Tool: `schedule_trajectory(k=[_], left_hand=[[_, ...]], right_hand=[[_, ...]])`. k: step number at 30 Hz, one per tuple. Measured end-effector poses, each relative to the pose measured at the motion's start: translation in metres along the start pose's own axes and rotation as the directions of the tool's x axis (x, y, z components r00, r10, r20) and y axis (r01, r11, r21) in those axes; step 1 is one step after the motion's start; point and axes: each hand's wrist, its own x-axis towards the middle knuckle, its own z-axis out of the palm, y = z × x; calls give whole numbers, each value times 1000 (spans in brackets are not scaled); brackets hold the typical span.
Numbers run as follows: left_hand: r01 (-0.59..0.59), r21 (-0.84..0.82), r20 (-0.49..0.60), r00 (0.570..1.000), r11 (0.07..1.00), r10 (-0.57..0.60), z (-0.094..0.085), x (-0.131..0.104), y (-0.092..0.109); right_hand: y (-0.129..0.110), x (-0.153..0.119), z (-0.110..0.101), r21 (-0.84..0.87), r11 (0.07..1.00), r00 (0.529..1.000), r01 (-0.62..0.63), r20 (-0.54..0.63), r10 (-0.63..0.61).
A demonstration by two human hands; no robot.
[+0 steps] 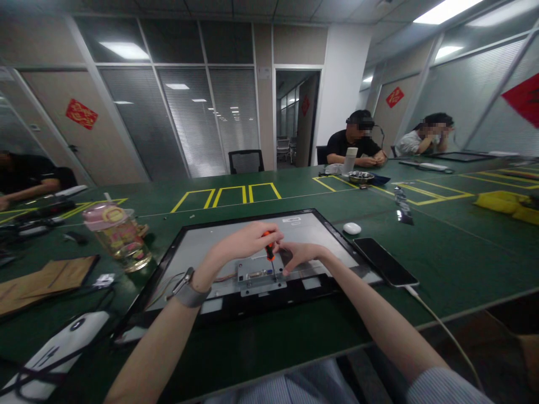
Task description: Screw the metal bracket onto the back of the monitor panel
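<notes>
My left hand (248,240), with a grey watch on its wrist, is closed around a screwdriver (270,251) with an orange and black handle. The screwdriver stands nearly upright, its shaft reaching down to a metal bracket (252,284) with connector ports. Close beside the shaft, my right hand (301,255) has its thumb and fingers apart, the thumb low by the bracket's right end. Whether its fingertips touch the screwdriver cannot be told. The bracket sits at the near side of a flat display panel (324,238) with a black frame, lying back up on the green table.
Right of the panel lie a phone (386,261) with a cable and a white earbud case (352,228). A pink-lidded drink bottle (120,238), brown envelopes (50,279) and a white device (63,350) with black cables are on the left. Other people sit around the table.
</notes>
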Motion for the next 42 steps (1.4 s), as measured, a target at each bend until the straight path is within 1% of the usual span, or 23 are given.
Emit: schedule_trajectory(k=[3, 7, 11, 14, 16, 18, 20, 23, 26, 29, 34, 38, 42], left_hand=[[-10, -36, 26, 1000, 999, 11, 0, 0, -2], [-16, 11, 41, 999, 1000, 16, -1, -1, 0], [-23, 83, -23, 999, 996, 25, 1, -1, 2], [-12, 90, -60, 998, 996, 17, 1, 0, 1], [-15, 56, -33, 999, 998, 17, 1, 0, 1], [-13, 28, 10, 1000, 1000, 12, 0, -1, 2], [-5, 34, 21, 1000, 999, 4, 0, -2, 3], [3, 73, -35, 999, 997, 0, 1, -2, 2], [35, 103, -92, 995, 994, -26, 3, -1, 0], [65, 102, -109, 993, 993, -53, 3, 0, -1], [39, 45, -34, 999, 998, -38, 1, -2, 0], [14, 70, -70, 998, 997, -9, 2, -2, 1], [-9, 103, -84, 996, 995, 18, 3, 0, -4]], right_hand=[[5, 3, 1, 2, 1000, 1000, 6, -9, -6], [13, 7, 1, 1, 999, 999, 47, -8, -47], [9, 4, -1, -36, 999, 1000, 0, -12, 0], [2, 0, -2, -15, 999, 999, 37, 7, -37], [0, -1, -1, -8, 999, 999, 46, 12, -46], [-1, -1, -1, -16, 1000, 1000, 18, 5, -18], [-1, -1, -1, -15, 1000, 1000, 8, 2, -8], [0, 0, -1, -2, 999, 999, 34, 6, -34], [0, -1, 0, 6, 999, 999, 41, 6, -41], [1, -1, 0, 17, 998, 998, 59, 7, -59], [5, 1, 0, 24, 997, 998, 66, 4, -66], [7, 2, -1, 17, 999, 999, 51, 2, -51], [8, 2, 0, 19, 999, 999, 50, 2, -50]])
